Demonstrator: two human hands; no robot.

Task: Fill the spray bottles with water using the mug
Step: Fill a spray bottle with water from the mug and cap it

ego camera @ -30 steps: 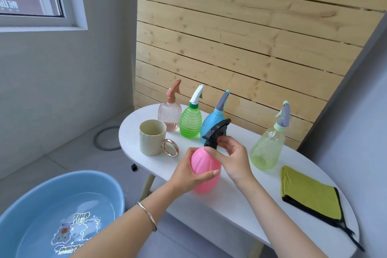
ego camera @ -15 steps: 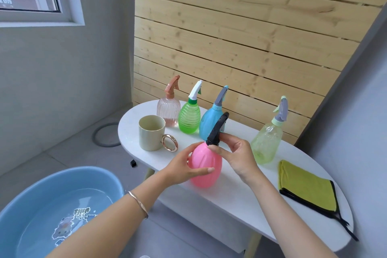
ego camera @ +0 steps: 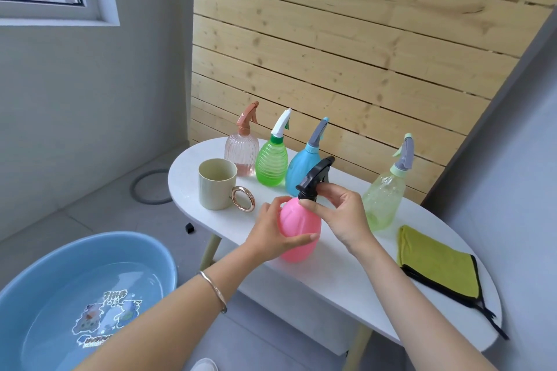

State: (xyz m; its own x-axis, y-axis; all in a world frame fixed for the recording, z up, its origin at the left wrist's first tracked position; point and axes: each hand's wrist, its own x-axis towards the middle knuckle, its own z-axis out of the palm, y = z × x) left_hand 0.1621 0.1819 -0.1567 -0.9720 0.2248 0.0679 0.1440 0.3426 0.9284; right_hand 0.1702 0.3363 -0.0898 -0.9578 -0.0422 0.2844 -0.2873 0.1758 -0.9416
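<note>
A white oval worktop [ego camera: 346, 277] carries the spray bottles. The pink bottle [ego camera: 298, 229], opaque and egg-shaped with a black spray head [ego camera: 315, 178], sits near the middle of the front edge.

The left hand [ego camera: 271, 232] wraps its grip round the bottle's body, thumb across the front and fingers curled behind. The right hand [ego camera: 346, 217] reaches in from the right. Its grip is closed on the neck, with thumb and fingertips pinching the base of the spray head.

On the floor off the left end, a blue basin [ego camera: 150, 250] holds clear water over a cartoon print. Along the back edge stand a pale green bottle [ego camera: 382, 202], a blue bottle [ego camera: 298, 166], a ribbed green bottle [ego camera: 271, 163] and a clear pink bottle [ego camera: 241, 153], all capped. A cream mug [ego camera: 215, 187] with a ring handle stands at the left end, in front of the clear pink bottle.
</note>
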